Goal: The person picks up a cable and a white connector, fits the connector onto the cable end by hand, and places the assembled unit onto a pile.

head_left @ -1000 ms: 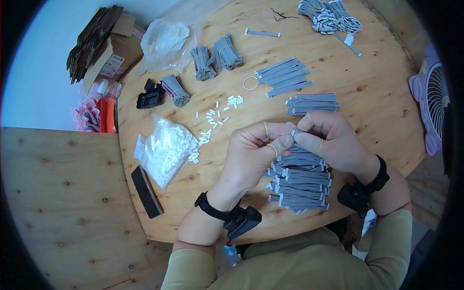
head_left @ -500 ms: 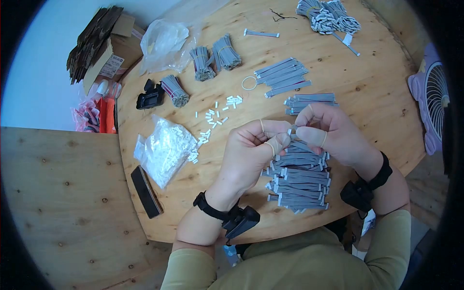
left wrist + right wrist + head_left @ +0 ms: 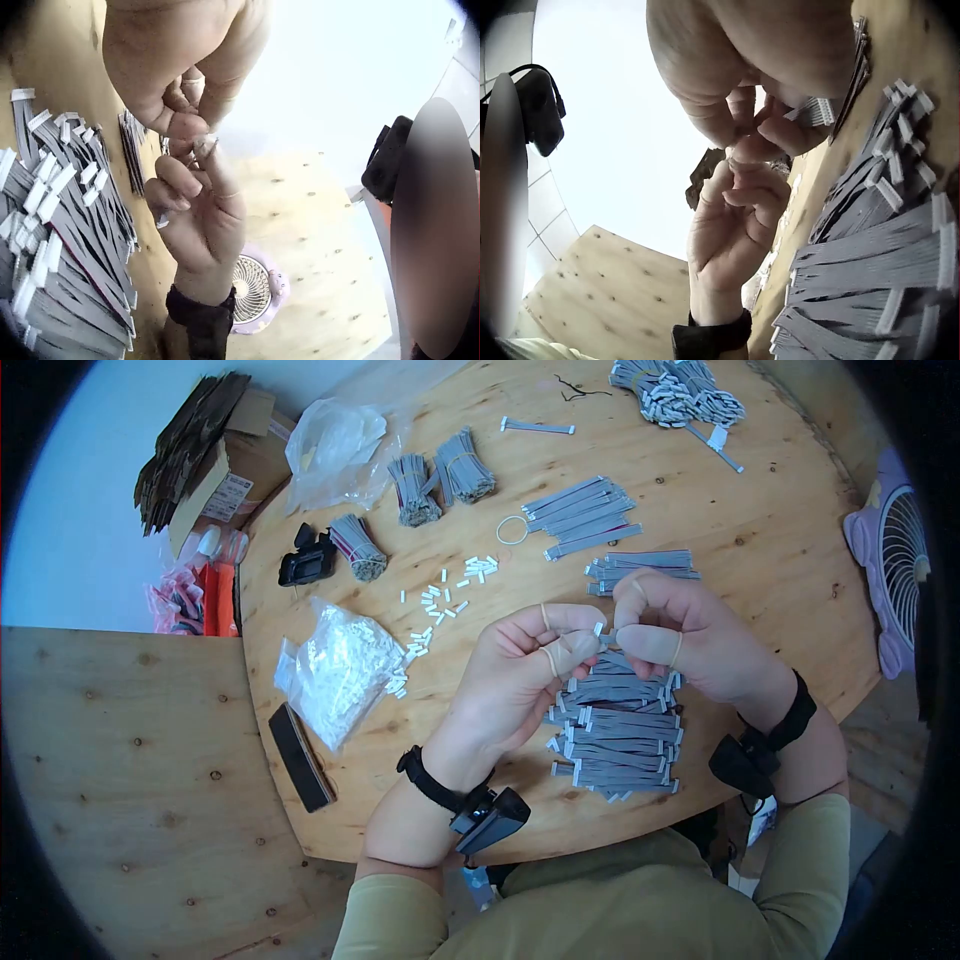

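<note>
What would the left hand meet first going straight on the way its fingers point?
Most likely the right hand: its thumb and forefinger face the left hand, close by a small white plastic connector. Depth is unclear; they may already touch.

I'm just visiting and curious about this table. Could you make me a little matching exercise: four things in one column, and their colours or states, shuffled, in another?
1. Fan
2. Carton
3. Bag of white bits
4. Left hand

A. Clear plastic
B. Pinching a small white part
C. Purple
D. Brown, with a white label

Right pairs: 1-C, 2-D, 3-A, 4-B
</note>
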Tool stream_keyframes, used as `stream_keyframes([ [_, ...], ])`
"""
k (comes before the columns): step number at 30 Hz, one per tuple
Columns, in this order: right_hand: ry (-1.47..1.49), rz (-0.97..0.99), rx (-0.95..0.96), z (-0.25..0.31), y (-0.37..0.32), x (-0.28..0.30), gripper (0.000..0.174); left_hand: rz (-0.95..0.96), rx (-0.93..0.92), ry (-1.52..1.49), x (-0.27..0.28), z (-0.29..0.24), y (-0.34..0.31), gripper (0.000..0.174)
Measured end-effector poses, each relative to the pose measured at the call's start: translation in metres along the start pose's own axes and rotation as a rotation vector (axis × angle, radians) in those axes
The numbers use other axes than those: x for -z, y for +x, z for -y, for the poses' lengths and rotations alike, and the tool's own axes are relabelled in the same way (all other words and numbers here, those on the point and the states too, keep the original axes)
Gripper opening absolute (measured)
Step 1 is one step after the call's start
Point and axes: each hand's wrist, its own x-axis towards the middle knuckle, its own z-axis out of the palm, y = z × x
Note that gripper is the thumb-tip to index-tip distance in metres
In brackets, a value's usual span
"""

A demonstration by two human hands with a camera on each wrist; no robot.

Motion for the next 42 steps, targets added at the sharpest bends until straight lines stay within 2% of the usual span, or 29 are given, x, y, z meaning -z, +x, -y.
stream_keyframes([
  [10,-0.002,0.023,0.044,0.000,0.000,-0.002,0.008,0.030,0.039,0.065,-0.004,-0.002,-0.002,0.019],
  [13,-0.011,0.012,0.063,-0.001,0.000,-0.003,0.008,0.066,0.018,0.004,-0.002,-0.002,-0.002,0.023],
  [38,-0.031,-0.097,0.044,-0.007,0.000,-0.004,0.008,0.032,-0.047,0.065,-0.003,0.001,-0.001,0.021],
  [42,-0.078,-0.095,0.099,-0.010,0.001,-0.002,0.009,0.016,-0.064,0.084,-0.003,0.003,-0.001,0.021],
])
